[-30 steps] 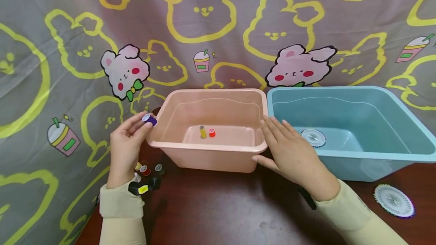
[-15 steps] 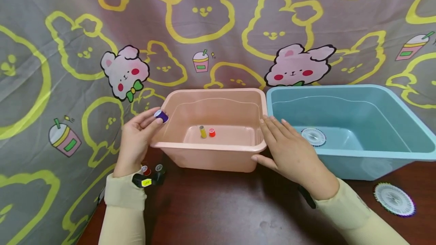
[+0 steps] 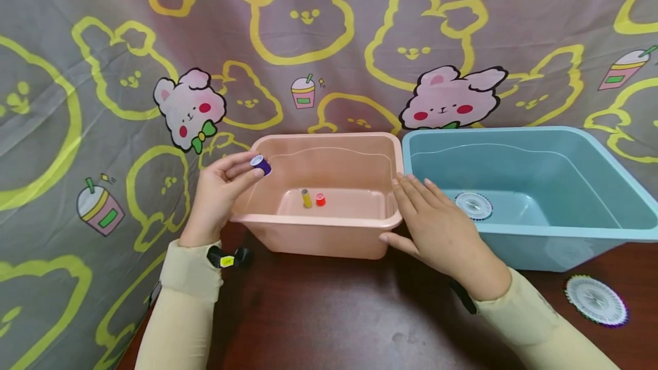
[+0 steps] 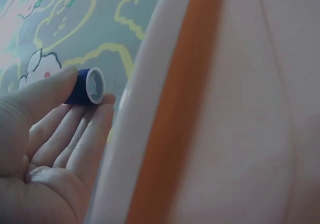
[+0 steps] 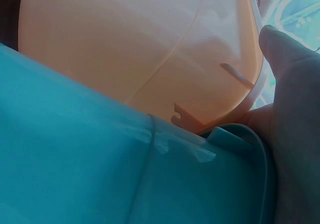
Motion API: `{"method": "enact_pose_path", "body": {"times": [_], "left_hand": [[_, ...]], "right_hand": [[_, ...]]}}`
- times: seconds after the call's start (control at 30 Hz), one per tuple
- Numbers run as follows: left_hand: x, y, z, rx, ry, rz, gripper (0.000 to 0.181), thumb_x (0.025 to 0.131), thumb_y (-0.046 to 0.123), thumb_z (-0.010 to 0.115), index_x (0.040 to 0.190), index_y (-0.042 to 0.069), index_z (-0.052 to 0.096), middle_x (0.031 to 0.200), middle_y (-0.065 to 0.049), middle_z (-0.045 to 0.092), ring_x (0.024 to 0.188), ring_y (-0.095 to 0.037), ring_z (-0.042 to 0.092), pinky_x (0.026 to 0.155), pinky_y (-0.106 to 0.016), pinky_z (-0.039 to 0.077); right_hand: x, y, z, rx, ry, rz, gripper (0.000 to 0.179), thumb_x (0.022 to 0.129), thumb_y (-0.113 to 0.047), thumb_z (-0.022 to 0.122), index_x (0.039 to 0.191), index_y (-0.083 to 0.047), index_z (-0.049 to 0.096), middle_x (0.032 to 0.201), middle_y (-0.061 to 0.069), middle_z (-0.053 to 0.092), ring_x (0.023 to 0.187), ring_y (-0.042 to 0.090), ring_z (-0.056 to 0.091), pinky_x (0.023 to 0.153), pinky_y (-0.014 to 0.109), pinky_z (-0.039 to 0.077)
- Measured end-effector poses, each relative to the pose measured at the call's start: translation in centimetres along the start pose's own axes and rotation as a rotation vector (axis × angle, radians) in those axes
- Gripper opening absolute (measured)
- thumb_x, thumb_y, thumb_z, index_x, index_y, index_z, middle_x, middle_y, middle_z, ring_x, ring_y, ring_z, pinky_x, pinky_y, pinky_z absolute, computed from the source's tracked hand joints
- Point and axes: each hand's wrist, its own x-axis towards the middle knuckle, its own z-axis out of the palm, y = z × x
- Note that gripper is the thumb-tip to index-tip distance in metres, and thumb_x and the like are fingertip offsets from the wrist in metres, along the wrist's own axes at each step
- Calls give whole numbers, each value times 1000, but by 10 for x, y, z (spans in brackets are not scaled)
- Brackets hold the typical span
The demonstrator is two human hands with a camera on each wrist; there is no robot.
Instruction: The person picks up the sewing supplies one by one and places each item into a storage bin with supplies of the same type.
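Between thumb and fingers, my left hand (image 3: pixel 218 193) pinches a purple thread spool (image 3: pixel 263 166) at the left rim of the pink bin (image 3: pixel 319 221). In the left wrist view the dark blue-purple spool (image 4: pixel 82 86) shows its white hollow end, beside the bin's wall. On the bin's floor a yellow spool (image 3: pixel 307 198) stands next to a small red spool (image 3: pixel 321 200). My right hand (image 3: pixel 437 227) rests with straight fingers on the pink bin's right front corner, its thumb at the front. The right wrist view shows the thumb (image 5: pixel 287 51) by the rim.
A blue bin (image 3: pixel 565 234) stands close against the pink one on the right. Inside it lies a white pin wheel (image 3: pixel 473 206). Another pin wheel (image 3: pixel 596 300) lies on the dark red table (image 3: pixel 329 313) at the right. A patterned cloth (image 3: pixel 329 90) hangs behind.
My left hand has moved right and up with the purple spool, from outside the pink bin to over its left rim. Its wrist now hides the spools on the table. The right hand stays put.
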Motion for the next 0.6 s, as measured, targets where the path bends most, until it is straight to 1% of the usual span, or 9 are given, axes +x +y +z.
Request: {"method": "enact_pose_path", "body": {"times": [0.13, 0.23, 0.37, 0.47, 0.6], "left_hand": [[6, 5, 6, 39, -39, -26, 43, 89, 12, 79, 128, -3, 66, 106, 2, 76, 98, -12, 73, 88, -23, 55], [10, 9, 10, 71, -71, -54, 45, 90, 17, 79, 130, 0, 66, 108, 0, 76, 99, -13, 73, 88, -25, 56], [17, 15, 15, 134, -127, -61, 45, 90, 23, 79, 131, 8, 68, 111, -3, 75, 101, -15, 73, 89, -26, 56], [23, 20, 19, 144, -164, -56, 43, 91, 24, 78, 131, 10, 68, 113, -5, 75, 103, -16, 73, 89, -27, 56], [31, 27, 23, 129, -197, -53, 43, 91, 21, 77, 131, 8, 67, 113, -4, 75, 103, -15, 72, 90, -26, 56]], "right_hand": [[0, 0, -1, -2, -19, 9, 92, 92, -60, 64, 151, 6, 40, 157, 22, 39, 146, 38, 36, 120, 51, 27], [0, 0, -1, -3, -31, 13, 92, 92, -60, 64, 151, 6, 40, 157, 23, 39, 146, 39, 35, 120, 52, 27], [-1, 1, -1, -3, -25, 12, 91, 92, -59, 64, 151, 6, 40, 156, 23, 39, 145, 39, 36, 119, 52, 27], [-1, 0, -1, -5, -20, 10, 91, 92, -59, 65, 150, 6, 41, 156, 23, 40, 145, 39, 37, 119, 52, 28], [0, 0, -1, -6, -17, 7, 91, 92, -59, 64, 150, 6, 42, 156, 23, 40, 145, 38, 37, 119, 52, 28]]}}
